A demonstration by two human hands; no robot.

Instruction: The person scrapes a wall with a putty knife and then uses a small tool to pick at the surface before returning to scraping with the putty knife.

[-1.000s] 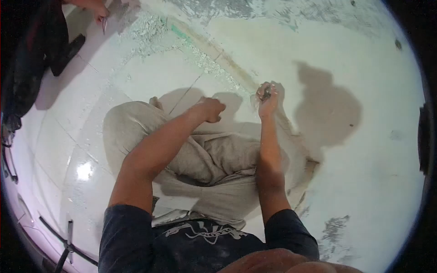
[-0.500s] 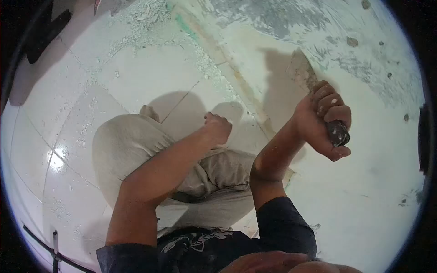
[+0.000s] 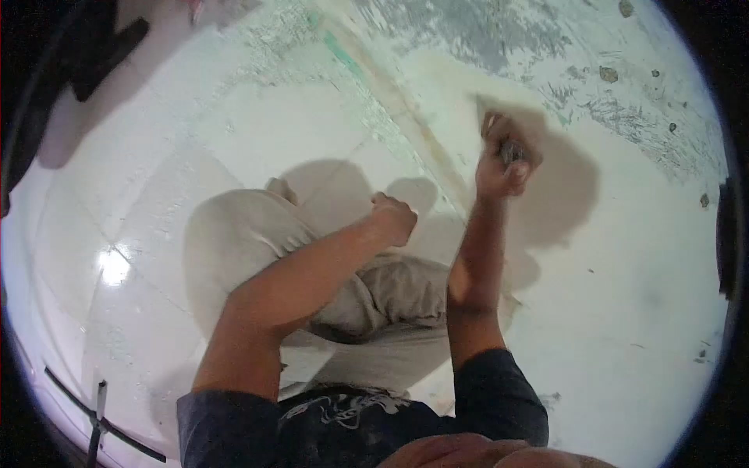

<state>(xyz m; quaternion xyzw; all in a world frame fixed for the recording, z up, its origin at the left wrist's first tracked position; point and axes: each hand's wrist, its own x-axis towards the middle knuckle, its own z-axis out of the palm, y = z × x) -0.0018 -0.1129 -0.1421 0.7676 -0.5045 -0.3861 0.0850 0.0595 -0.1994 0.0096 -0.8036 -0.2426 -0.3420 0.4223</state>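
My right hand [image 3: 507, 165] is closed around the dark handle [image 3: 512, 151] of a scraper, held close to the pale wall surface. Motion smears the hand, and the fingers mostly cover the blade, whose edge shows faintly beyond them. My left hand [image 3: 395, 220] is curled into a loose fist above the bent knee, over the tiled floor, with nothing showing in it. Around the scraper the wall [image 3: 616, 257] is smooth and whitish; farther up lies a rough grey patch [image 3: 499, 35] where the coating is scraped off.
Pale flakes and dust [image 3: 265, 54] lie over the floor tiles [image 3: 148, 210], thickest along the wall's foot. A strip with green stains [image 3: 343, 54] runs along that joint. Dark objects [image 3: 109, 54] stand at the upper left, and a black thin-legged stand [image 3: 97, 421] at the lower left.
My right hand has swung left with the scraper, and its shadow now falls to its right. My left hand keeps its fist over the knee; the whole view has shifted slightly.
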